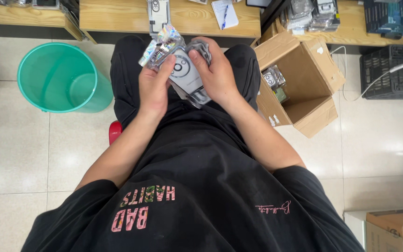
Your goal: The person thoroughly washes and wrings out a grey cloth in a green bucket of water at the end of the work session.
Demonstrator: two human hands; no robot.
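Both the left hand (154, 86) and the right hand (216, 74) grip a clear plastic packet with a grey phone case (184, 74) over the lap, just below the near edge of the wooden bench (117, 21).

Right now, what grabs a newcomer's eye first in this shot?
Centre top: the left hand and right hand grip a shiny packaged phone case over the person's lap. A teal bucket stands on the floor at the left. An open cardboard box sits at the right, with a few packets inside.
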